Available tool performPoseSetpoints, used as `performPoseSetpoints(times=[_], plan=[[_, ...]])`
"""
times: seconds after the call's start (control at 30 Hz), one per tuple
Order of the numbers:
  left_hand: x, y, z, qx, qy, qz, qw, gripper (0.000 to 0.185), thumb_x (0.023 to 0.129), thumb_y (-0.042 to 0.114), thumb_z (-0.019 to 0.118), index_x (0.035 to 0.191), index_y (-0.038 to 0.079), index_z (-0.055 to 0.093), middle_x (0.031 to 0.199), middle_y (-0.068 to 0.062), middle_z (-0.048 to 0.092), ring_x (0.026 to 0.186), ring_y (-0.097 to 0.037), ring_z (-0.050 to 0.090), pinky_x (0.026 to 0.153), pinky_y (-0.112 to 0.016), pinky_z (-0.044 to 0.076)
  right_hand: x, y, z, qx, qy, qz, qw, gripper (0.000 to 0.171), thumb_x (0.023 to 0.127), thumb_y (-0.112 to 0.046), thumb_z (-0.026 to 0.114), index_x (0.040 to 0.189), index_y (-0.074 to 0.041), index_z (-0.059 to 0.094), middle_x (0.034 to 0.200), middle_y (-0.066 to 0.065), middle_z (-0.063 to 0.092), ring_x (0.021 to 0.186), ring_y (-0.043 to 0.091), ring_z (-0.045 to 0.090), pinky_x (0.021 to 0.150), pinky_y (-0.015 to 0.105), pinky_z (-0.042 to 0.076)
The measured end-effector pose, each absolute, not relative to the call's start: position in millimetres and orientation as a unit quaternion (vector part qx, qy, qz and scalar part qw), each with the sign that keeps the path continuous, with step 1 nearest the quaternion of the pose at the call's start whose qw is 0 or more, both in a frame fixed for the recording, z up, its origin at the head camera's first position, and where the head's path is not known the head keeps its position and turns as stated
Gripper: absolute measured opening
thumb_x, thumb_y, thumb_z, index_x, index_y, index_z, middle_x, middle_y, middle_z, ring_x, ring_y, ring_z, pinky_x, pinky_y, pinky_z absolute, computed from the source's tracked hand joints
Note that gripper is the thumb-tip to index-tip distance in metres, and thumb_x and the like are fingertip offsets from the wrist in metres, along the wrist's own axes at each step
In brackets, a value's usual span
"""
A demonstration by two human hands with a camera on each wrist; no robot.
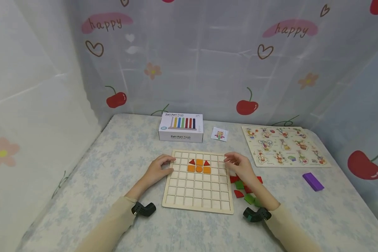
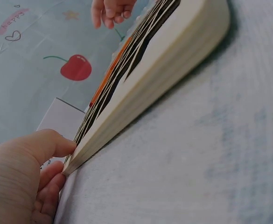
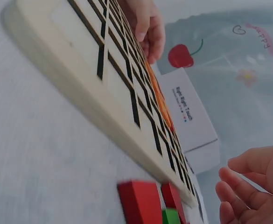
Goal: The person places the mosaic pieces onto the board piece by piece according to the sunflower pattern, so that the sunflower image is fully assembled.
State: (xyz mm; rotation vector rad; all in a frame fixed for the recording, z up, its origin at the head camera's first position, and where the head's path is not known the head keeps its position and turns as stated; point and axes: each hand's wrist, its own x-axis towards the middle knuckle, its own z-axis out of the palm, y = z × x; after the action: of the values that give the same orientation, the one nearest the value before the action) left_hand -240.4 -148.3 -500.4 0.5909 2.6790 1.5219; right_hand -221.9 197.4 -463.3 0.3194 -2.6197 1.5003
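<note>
So the left hand [image 1: 154, 172] is parked on the left edge of the wooden grid board [image 1: 197, 196], up near its far corner. In the left wrist view the thumb sits on top of the rim and the fingers [image 2: 50, 189] curl under the edge, so it's pinching the board to keep it steady. The board lies flat on the table [image 1: 113, 164], right in front of the person.

Progress looks early to me. There's a little cluster of orange and red pieces [image 1: 199, 166] in the far-middle cells: two red triangles beside an orange square, then a row of orange underneath with a round bit in the middle. All the other cells are bare, so most of the board is left to fill.

The right hand [image 1: 239, 166] hovers over the board's far right corner, fingers loosely bent and holding nothing as far as I can tell; the right wrist view shows them [image 3: 241, 186] relaxed and apart from the board. Just right of the board, partly under that forearm, is the pile of loose red and green pieces [image 1: 244, 190].

Other stuff: a white toy box [image 1: 181, 127] at the far side, a small card [image 1: 219, 134] beside it, a peg puzzle [image 1: 283, 146] far right, and a purple block [image 1: 313, 181] near right. Nothing blocks the board.
</note>
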Motion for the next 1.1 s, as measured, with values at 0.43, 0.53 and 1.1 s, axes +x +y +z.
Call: performPoseSetpoints(times=[0.43,0.53,1.1], plan=[[-240.3,-152.6,-498.4,0.187,0.857,0.480,0.004,0.037,0.087,0.012,0.067,0.124,0.012,0.063,0.127,-0.005,0.058,0.121,-0.024,0.054,0.105,-0.044,0.043,-191.7,286.2,-471.8,0.083,-0.902,0.423,0.000,0.038,0.087,-0.006,0.066,0.123,0.001,0.058,0.115,0.021,0.066,0.091,0.006,0.060,0.077,0.012,0.049],[-241.3,-152.8,-498.4,0.191,0.854,0.484,0.004,0.037,0.087,0.012,0.067,0.124,0.011,0.063,0.127,-0.006,0.058,0.121,-0.024,0.053,0.105,-0.044,0.043,-187.7,292.4,-473.4,0.085,-0.903,0.420,-0.014,0.041,0.087,-0.007,0.066,0.126,0.000,0.058,0.120,0.020,0.064,0.095,-0.003,0.057,0.081,0.011,0.046],[-240.2,-149.6,-499.1,0.195,0.850,0.490,0.009,0.037,0.088,0.012,0.067,0.124,0.010,0.063,0.127,-0.006,0.058,0.121,-0.024,0.054,0.105,-0.044,0.043,-203.3,259.2,-474.0,0.104,-0.888,0.447,-0.010,0.036,0.086,-0.004,0.067,0.120,0.003,0.060,0.114,0.024,0.065,0.089,0.020,0.064,0.067,0.018,0.055]])
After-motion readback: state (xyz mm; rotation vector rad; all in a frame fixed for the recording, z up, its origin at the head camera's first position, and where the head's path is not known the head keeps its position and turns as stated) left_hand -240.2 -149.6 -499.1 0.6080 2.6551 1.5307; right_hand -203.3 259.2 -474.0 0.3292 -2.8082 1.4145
